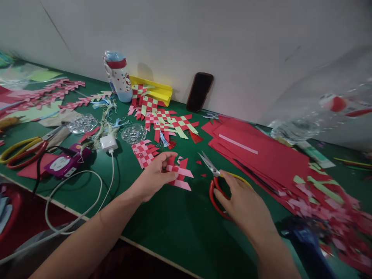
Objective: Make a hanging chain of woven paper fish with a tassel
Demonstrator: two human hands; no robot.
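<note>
Hands apart. Left hand (pixel 157 174) pinches woven red-and-pink paper piece with pointed strips (pixel 180 173), which sticks out at the hand's 3 o'clock. Right hand (pixel 247 197) clamped on handles of red-and-yellow-handled metal scissors (pixel 214 171), blades toward 11 o'clock, slightly parted, apart from paper piece. Small red paper scraps (pixel 198 162) lie on green table (pixel 174 221) between. Flat red paper sheets (pixel 244 141) at right hand's 12 o'clock.

Green tabletop (pixel 174 217): stacked red paper (pixel 270 155), purple box (pixel 68 161), patterned bottle (pixel 119 77), woven paper fish (pixel 162 116), bead dishes (pixel 134 133).
</note>
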